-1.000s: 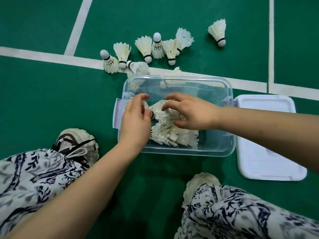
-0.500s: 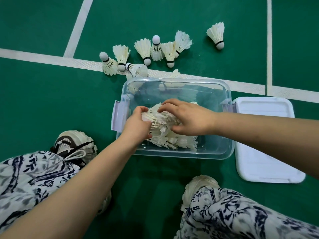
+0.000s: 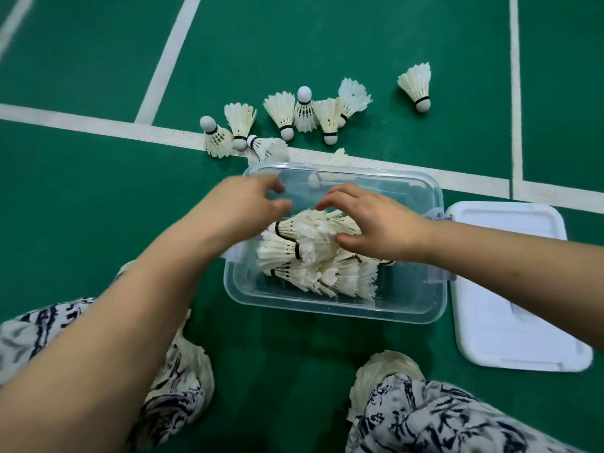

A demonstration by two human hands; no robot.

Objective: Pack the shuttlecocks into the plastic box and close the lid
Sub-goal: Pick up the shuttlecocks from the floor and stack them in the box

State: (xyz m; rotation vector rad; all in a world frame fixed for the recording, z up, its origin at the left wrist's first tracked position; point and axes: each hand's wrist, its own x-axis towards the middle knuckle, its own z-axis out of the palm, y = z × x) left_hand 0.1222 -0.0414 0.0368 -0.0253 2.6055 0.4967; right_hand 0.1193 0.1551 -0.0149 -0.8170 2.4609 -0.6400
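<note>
Plastic box [image 3: 340,305] on floor [image 3: 81,197], between person's two shoes [image 3: 385,367] and far court line [image 3: 98,125]. Pile of shuttlecocks [image 3: 313,259] inside box, toward near wall. Lid [image 3: 510,289] flat on floor, just right of box, touching its right latch. Loose shuttlecocks [image 3: 307,112] on floor behind box, in ragged row; one [image 3: 416,85] apart, far right. Left hand [image 3: 242,204] over box's left rim; right hand [image 3: 379,223] over pile.

Clear plastic box [image 3: 333,305], open, holding heaped white shuttlecocks [image 3: 313,256]; loose shuttlecocks [image 3: 304,116] beyond; white lid [image 3: 510,289] right.
</note>
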